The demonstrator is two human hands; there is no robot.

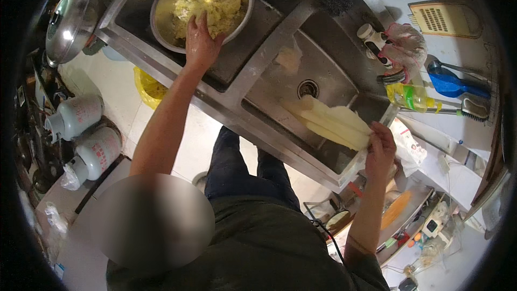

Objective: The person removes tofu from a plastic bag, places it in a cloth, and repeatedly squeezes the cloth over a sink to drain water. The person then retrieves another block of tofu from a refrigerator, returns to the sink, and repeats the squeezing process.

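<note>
A round stainless steel bowl [155, 28] holds a yellow, crumbly food [206, 6] with a paler lump at its far side. My left hand [202, 42] reaches over the near rim, fingers apart, the tips at the food; whether they touch it cannot be told. Near the sink's right edge, my right hand [381, 141] pinches one end of a pale yellow cloth [335, 119], which stretches out over the right basin [274, 85]. Its far end is blurred near the metal drain [307, 89]. A thin translucent bag with pale matter [290, 58] lies beyond the drain.
A metal divider [270, 44] separates the two basins. Right of the sink are a yellow bottle [408, 97], a blue scoop [448, 81], a brush [476, 107] and a grater [444, 18]. Two gas cylinders [99, 153] and a yellow bin bag [147, 89] stand at left.
</note>
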